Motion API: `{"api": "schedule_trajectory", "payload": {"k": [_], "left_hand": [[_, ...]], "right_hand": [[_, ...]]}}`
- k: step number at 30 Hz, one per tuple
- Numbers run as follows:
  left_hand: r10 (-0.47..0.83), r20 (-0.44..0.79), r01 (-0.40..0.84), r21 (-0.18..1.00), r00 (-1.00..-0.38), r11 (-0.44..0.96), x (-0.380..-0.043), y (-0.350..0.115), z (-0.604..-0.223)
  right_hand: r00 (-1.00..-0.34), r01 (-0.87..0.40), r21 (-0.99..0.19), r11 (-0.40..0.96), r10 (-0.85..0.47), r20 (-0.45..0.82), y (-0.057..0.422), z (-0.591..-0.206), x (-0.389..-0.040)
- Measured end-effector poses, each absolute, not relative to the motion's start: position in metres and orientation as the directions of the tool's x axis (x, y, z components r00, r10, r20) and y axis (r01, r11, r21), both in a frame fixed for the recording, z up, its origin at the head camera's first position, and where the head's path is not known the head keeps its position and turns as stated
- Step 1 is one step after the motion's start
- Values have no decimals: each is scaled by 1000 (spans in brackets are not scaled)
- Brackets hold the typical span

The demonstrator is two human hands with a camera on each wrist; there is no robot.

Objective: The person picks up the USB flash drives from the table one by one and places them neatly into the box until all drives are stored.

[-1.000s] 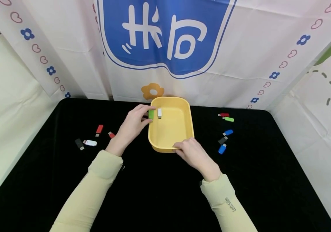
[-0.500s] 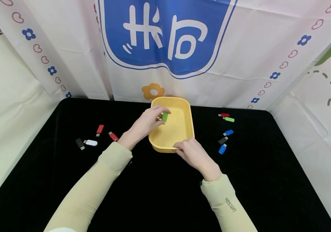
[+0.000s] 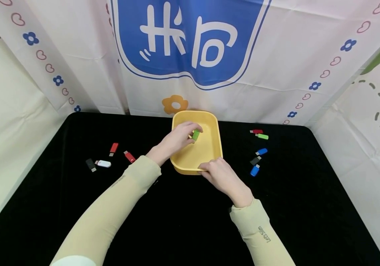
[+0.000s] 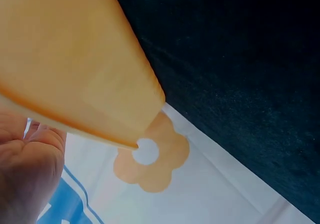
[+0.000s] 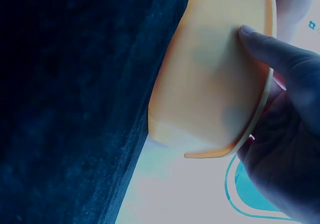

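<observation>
Green stick (image 3: 195, 135) moved right, tilted, seemingly oblong

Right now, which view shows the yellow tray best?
The head view: it shows the tray's inside and most of its rim, though the left hand hides part. The left wrist view shows some outer wall and rim; the right wrist view shows one end from outside, gripped by the right hand.

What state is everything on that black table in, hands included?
Yellow tray: upright, open-topped
Green USB stick: pinched, over the tray
Left hand: pinching that stick
Right hand: gripping the tray's rim
Four loose sticks at left: lying, connectors exposed
Five loose sticks at right: lying, connectors exposed
</observation>
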State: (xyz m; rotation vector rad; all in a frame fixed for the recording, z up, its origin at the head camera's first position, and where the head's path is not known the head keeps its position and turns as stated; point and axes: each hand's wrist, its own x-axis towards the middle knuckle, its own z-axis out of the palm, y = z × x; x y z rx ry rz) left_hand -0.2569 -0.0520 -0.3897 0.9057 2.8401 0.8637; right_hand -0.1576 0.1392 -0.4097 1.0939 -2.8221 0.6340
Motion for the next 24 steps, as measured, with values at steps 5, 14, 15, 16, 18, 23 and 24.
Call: {"api": "schedule_trajectory", "payload": {"k": [5,14,15,16,18,23,24], "left_hand": [[551,106,531,470,-827,706,-262,-48,-394],[544,-8,501,378,-839,779,-267,-44,-401],[541,-25,494,371,-841,786,-267,-43,-401],[538,-41,490,362,-842,793,-268,-43,-401],[531,-67,478,353,-845,805,-268,-41,-401],[503,-100,446,339,-858,828,-270,-38,-402],[497,-101,442,334,-862,833,-270,-38,-403]], "right_hand": [[-756,-642,-388,662,-631,175,139,-409,-158],[-762,-637,-372,675,-624,173,139,-410,-157],[-762,-638,-372,675,-624,175,139,-410,-157],[-761,-639,-370,674,-624,176,139,-410,-157],[-760,-640,-368,674,-624,180,138,-410,-157],[-762,-640,-367,676,-621,184,138,-411,-158],[-762,-639,-368,676,-621,183,138,-411,-158]]}}
